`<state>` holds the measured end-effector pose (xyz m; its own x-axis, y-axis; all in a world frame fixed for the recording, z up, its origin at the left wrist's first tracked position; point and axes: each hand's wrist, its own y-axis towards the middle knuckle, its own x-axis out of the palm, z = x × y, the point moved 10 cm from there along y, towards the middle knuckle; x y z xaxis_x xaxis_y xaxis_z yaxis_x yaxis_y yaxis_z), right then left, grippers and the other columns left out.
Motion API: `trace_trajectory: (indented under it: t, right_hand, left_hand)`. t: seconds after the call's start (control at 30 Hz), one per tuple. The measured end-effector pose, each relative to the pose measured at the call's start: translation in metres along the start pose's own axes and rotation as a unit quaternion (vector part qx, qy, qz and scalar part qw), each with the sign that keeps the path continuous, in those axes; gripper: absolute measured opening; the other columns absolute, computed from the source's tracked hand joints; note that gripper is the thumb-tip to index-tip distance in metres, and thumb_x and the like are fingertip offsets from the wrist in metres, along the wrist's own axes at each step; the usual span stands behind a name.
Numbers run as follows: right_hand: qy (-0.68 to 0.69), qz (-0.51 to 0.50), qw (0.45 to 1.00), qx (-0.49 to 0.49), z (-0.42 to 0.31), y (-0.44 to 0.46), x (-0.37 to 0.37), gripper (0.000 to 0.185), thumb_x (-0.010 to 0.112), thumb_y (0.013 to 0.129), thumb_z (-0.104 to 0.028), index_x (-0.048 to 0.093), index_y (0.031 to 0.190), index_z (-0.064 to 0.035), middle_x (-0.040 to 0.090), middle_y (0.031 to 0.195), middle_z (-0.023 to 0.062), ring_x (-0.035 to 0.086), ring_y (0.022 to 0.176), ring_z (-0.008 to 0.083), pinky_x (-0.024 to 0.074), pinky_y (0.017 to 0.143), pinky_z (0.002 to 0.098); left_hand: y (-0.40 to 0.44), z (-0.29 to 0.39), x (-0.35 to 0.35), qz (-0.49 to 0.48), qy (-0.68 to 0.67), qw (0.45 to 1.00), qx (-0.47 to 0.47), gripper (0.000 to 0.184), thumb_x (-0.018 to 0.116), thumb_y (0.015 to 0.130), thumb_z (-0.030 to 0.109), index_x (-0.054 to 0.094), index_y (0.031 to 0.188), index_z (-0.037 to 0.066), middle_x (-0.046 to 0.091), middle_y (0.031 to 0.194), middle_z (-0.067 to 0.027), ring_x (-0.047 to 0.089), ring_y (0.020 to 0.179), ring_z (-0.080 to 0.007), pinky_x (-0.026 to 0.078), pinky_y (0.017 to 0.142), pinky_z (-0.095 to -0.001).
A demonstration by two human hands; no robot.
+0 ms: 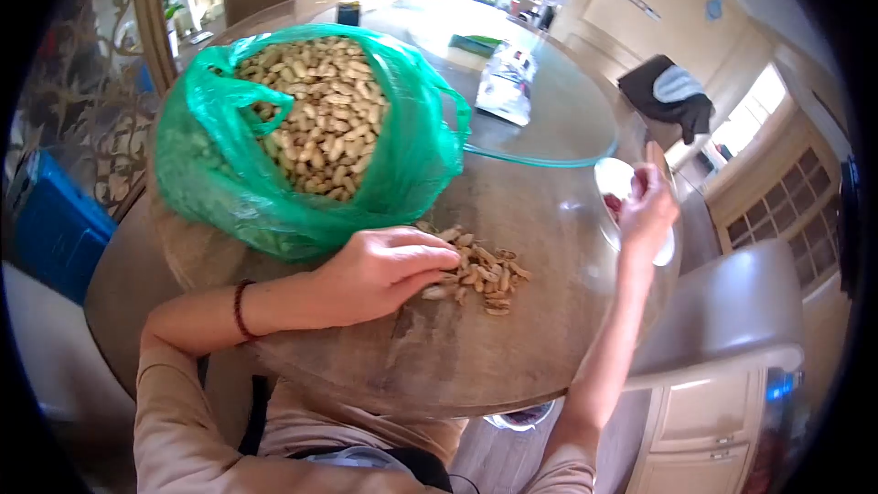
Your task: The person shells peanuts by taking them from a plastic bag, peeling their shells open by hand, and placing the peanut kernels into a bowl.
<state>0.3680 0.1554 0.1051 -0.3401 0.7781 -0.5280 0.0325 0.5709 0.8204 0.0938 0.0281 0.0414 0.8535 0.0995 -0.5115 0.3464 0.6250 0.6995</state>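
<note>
My left hand [389, 267] is closed, its fingers pressed together. The fingertips touch the edge of a small heap of peanut shells [489, 274] on the wooden table [540, 338]; anything between them is hidden. Behind that hand stands a green plastic bag [416, 155], its mouth wide, full of unshelled peanuts [329, 114]. Over at the right edge of the table, my right hand [647, 210] is above a white bowl [611, 174] with reddish peanut kernels [613, 205] in it. Its fingers are curled together, and I cannot make out what they hold.
A round glass turntable [572, 133] covers the table's middle, carrying a silver-white packet [506, 82], a green tray-like item [476, 43] and a small dark jar [348, 13]. A grey chair [732, 306] stands at the right. Below the table edge is a container [521, 418] on the floor.
</note>
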Motion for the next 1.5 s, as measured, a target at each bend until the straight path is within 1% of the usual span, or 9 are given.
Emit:
trace_trajectory:
  t: [0.17, 0.27, 0.37, 0.47, 0.67, 1.0, 1.07, 1.43, 1.5]
  right_hand:
    - [-0.082, -0.126, 0.987, 0.056, 0.105, -0.011, 0.046, 0.01, 0.067, 0.068, -0.004, 0.068, 0.078, -0.0032, 0.065, 0.077, 0.0198, 0.065, 0.077, 0.0339, 0.0502, 0.073, 0.0398]
    - [-0.081, -0.17, 0.976, 0.113, 0.116, -0.017, 0.047, 0.015, 0.069, 0.068, -0.006, 0.07, 0.083, -0.0058, 0.067, 0.081, 0.0172, 0.066, 0.079, 0.0316, 0.0502, 0.076, 0.0386]
    - [-0.054, -0.145, 0.982, 0.104, 0.096, -0.013, 0.041, 0.015, 0.069, 0.071, -0.008, 0.07, 0.085, -0.0043, 0.068, 0.083, 0.0168, 0.066, 0.079, 0.0302, 0.0499, 0.076, 0.038]
    - [-0.034, -0.108, 0.992, 0.059, 0.072, -0.009, 0.035, 0.017, 0.069, 0.074, -0.009, 0.07, 0.088, -0.0011, 0.068, 0.085, 0.0179, 0.067, 0.077, 0.0289, 0.0501, 0.073, 0.0365]
    - [0.06, -0.131, 0.989, 0.041, 0.033, -0.009, 0.041, 0.012, 0.068, 0.077, -0.008, 0.069, 0.086, 0.0006, 0.068, 0.079, 0.0175, 0.067, 0.071, 0.0274, 0.0504, 0.068, 0.0345]
    - [0.197, -0.094, 0.976, -0.019, -0.061, -0.023, 0.016, 0.009, 0.067, 0.078, -0.003, 0.068, 0.086, 0.0008, 0.066, 0.075, 0.0132, 0.06, 0.06, 0.0179, 0.0481, 0.059, 0.0293]
    - [0.237, -0.126, 0.963, -0.018, -0.077, -0.028, 0.018, 0.009, 0.067, 0.077, 0.0, 0.068, 0.086, 0.0013, 0.065, 0.074, 0.0124, 0.059, 0.059, 0.016, 0.047, 0.057, 0.0277]
    - [0.284, -0.176, 0.941, -0.06, -0.104, -0.042, 0.025, 0.006, 0.065, 0.078, 0.002, 0.067, 0.084, 0.0001, 0.064, 0.074, 0.0105, 0.062, 0.063, 0.0165, 0.048, 0.057, 0.0268]
    - [0.284, -0.175, 0.941, -0.066, -0.106, -0.042, 0.024, 0.006, 0.065, 0.078, 0.002, 0.067, 0.084, 0.0001, 0.064, 0.074, 0.0105, 0.062, 0.063, 0.0164, 0.048, 0.057, 0.0266]
  left_hand:
    - [-0.003, 0.02, -0.015, 0.032, 0.052, 0.994, 0.094, 0.021, 0.068, 0.076, -0.001, 0.065, 0.097, 0.001, 0.065, 0.096, -0.0126, 0.064, 0.083, -0.0272, 0.054, 0.071, -0.0341]
    - [-0.002, 0.025, -0.031, 0.064, 0.104, 0.983, 0.136, 0.025, 0.069, 0.073, -0.005, 0.065, 0.096, 0.002, 0.065, 0.093, -0.0111, 0.064, 0.081, -0.0257, 0.053, 0.069, -0.0338]
    - [0.004, 0.021, -0.072, 0.17, 0.265, 0.938, 0.144, 0.019, 0.07, 0.07, -0.004, 0.065, 0.087, 0.002, 0.063, 0.08, -0.0095, 0.061, 0.072, -0.0245, 0.048, 0.06, -0.0342]
    - [0.009, -0.002, -0.101, 0.179, 0.385, 0.905, 0.031, 0.011, 0.068, 0.071, 0.007, 0.066, 0.082, 0.006, 0.063, 0.08, -0.0074, 0.058, 0.081, -0.0235, 0.042, 0.073, -0.0367]
    - [0.012, -0.046, -0.087, 0.065, 0.509, 0.854, -0.083, 0.015, 0.07, 0.071, 0.015, 0.068, 0.084, 0.009, 0.064, 0.079, -0.0036, 0.056, 0.082, -0.0223, 0.038, 0.077, -0.0388]
    - [0.009, -0.049, -0.082, 0.079, 0.513, 0.854, -0.038, 0.014, 0.068, 0.071, 0.012, 0.068, 0.085, 0.007, 0.063, 0.08, -0.006, 0.056, 0.084, -0.0244, 0.041, 0.079, -0.041]
    - [0.012, -0.048, -0.079, 0.065, 0.519, 0.85, -0.055, 0.014, 0.068, 0.072, 0.011, 0.067, 0.085, 0.007, 0.063, 0.082, -0.0064, 0.055, 0.085, -0.0247, 0.041, 0.079, -0.0409]
    - [0.012, -0.044, -0.07, 0.042, 0.527, 0.849, -0.01, 0.014, 0.061, 0.069, 0.007, 0.063, 0.083, 0.005, 0.061, 0.084, -0.0082, 0.055, 0.087, -0.0254, 0.042, 0.079, -0.0399]
    - [0.013, -0.037, -0.07, 0.04, 0.477, 0.878, -0.006, 0.019, 0.058, 0.068, 0.004, 0.062, 0.086, 0.004, 0.062, 0.083, -0.0098, 0.057, 0.085, -0.0271, 0.044, 0.078, -0.0416]
